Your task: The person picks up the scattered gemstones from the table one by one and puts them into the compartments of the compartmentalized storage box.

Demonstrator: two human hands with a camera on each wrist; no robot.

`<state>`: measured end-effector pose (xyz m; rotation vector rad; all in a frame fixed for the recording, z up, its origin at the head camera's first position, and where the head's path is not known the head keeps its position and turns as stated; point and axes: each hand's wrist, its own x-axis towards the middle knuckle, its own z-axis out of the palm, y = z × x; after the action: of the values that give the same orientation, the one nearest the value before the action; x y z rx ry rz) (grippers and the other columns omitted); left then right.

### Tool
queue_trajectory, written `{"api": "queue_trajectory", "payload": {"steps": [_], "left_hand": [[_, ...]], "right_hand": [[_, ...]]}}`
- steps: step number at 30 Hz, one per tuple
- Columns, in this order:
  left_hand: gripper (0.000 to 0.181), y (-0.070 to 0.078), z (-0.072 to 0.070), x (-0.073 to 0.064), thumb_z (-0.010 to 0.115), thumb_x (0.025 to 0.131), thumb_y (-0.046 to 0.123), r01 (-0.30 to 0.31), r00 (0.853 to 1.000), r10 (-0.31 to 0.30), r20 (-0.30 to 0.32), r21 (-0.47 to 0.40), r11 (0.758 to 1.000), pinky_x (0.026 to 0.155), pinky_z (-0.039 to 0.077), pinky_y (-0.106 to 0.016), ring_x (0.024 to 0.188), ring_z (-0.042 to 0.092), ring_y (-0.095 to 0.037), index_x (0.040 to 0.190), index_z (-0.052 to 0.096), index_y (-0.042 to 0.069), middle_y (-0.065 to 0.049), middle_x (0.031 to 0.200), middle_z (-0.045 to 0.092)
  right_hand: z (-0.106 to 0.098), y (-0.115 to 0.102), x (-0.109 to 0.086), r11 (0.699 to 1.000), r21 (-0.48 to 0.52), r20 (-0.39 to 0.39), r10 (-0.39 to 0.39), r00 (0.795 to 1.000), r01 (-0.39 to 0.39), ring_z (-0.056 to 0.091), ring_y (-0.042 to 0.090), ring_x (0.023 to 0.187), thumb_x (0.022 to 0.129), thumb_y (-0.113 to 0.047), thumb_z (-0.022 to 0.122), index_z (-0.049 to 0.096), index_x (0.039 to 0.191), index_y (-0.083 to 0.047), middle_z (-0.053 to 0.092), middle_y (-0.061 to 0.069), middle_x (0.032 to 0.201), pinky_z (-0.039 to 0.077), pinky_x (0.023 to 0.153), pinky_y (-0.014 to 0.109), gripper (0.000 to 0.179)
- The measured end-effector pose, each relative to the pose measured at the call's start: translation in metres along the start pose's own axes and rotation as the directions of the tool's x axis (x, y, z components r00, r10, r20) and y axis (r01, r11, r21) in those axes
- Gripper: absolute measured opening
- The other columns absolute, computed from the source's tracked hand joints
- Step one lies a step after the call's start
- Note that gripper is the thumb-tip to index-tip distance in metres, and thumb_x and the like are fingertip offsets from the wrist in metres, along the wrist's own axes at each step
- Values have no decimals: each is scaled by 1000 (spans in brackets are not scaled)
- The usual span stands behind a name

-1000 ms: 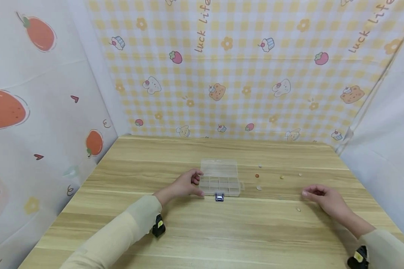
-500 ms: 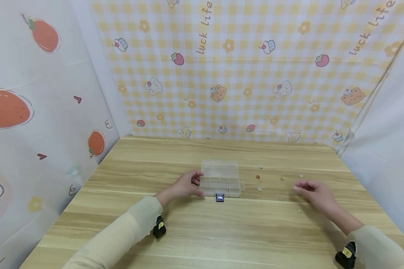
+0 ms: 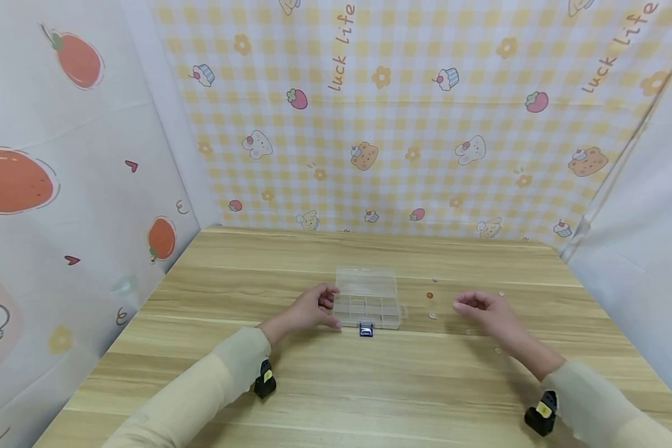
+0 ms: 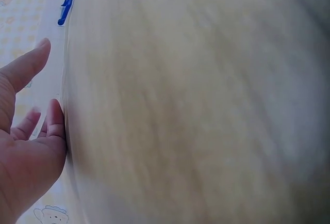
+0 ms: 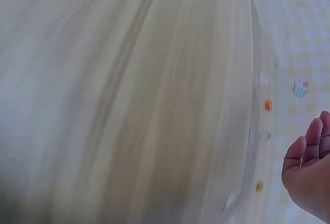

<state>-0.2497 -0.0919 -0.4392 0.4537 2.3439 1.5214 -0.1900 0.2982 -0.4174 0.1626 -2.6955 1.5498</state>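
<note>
A clear plastic compartment box point(image 3: 366, 309) with its lid point(image 3: 366, 282) raised lies on the table; a blue latch point(image 3: 366, 330) shows at its front. My left hand point(image 3: 310, 307) grips the box's left end, thumb at the front corner and fingers near the hinge. My right hand point(image 3: 484, 311) hovers right of the box, over scattered small button-like pieces. Its fingers are loosely bent and I see nothing between them. Nearest are an orange-red piece point(image 3: 429, 295) and a pale piece point(image 3: 432, 316). A yellowish piece point(image 5: 259, 186) shows in the right wrist view, which cuts off part of that hand.
More small pale pieces lie on the table, one at the back point(image 3: 435, 279), one at the right point(image 3: 501, 294) and one near the front point(image 3: 498, 350). The wood-grain table point(image 3: 325, 386) meets a patterned cloth point(image 3: 381, 124) behind.
My right hand has moved left over the small pieces, closer to the box, and now covers the yellow piece in the head view. My left hand stays at the box.
</note>
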Motion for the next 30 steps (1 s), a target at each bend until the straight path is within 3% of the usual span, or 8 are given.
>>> {"api": "queue_trajectory", "payload": {"steps": [9,17,30], "left_hand": [[74,-3,1,0,86,67,-3,-3,1000,3,4,-17,1000,89,48,-34,101,52,-24,131,50,0,-11,113,53],[73,-3,2,-1,86,68,-2,1,1000,-1,-2,-17,1000,89,48,-34,101,51,-23,131,50,1,-11,114,52],[74,-5,0,1,86,68,-1,11,1000,-11,3,-20,1000,89,47,-34,101,52,-23,132,50,2,-11,113,52]], "right_hand": [[34,-19,15,993,109,70,-42,997,35,58,15,88,91,-23,71,63,112,6,65,12,103,51,73,29,37],[65,-36,33,989,108,90,-112,990,102,57,17,80,88,-19,73,67,105,4,66,7,94,49,62,30,28],[108,-57,57,977,115,149,-198,969,182,55,21,83,89,-6,71,68,99,3,64,10,93,47,68,26,14]]}}
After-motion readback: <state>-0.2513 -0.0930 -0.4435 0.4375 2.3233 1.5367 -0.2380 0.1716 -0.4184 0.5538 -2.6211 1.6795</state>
